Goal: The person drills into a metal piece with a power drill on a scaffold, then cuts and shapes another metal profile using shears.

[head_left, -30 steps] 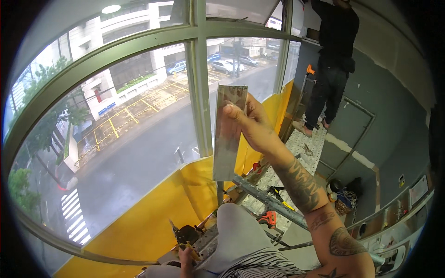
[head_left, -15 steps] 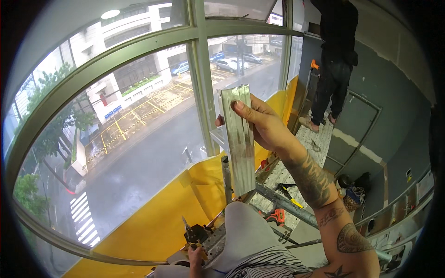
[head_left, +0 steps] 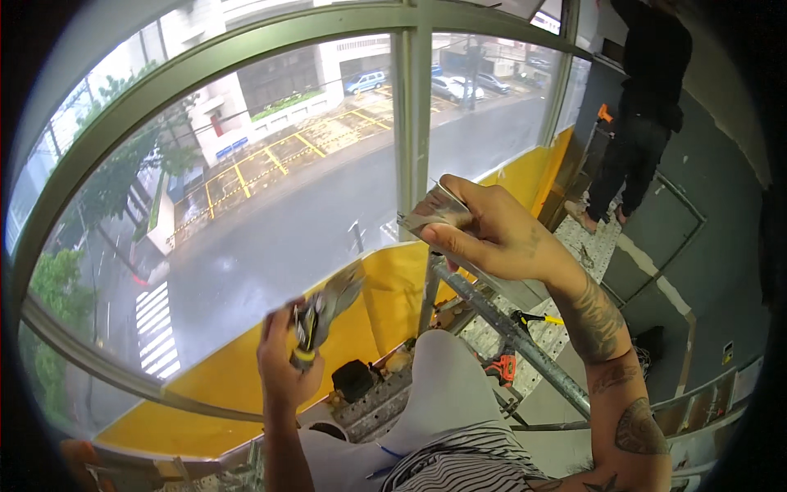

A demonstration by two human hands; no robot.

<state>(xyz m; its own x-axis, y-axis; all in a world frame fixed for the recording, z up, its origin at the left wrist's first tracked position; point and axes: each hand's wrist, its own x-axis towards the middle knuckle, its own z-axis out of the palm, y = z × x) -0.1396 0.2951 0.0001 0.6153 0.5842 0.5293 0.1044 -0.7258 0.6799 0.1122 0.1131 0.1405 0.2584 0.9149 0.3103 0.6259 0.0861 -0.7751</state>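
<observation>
My right hand (head_left: 492,234) grips a short silvery metal channel (head_left: 434,209), its near end tipped toward the middle of the view. Lower left, my left hand (head_left: 287,348) is closed on tin snips (head_left: 310,326) with yellow and black handles; their blades are blurred by motion and point up and right, apart from the channel. Behind the channel and below it runs a scaffold tube (head_left: 516,332). My knee in pale trousers (head_left: 438,361) is below, between my forearms.
Ahead stand a framed window (head_left: 414,115) and yellow sheeting (head_left: 385,295). At right, a perforated plank (head_left: 574,246) carries a co-worker in dark clothes (head_left: 648,107). An orange power tool (head_left: 500,369), a yellow-handled tool (head_left: 533,317) and a black object (head_left: 352,379) lie below.
The channel in my right hand has tipped from upright toward level and moved lower and rightward. My left hand has risen with the snips from the lower edge toward the channel.
</observation>
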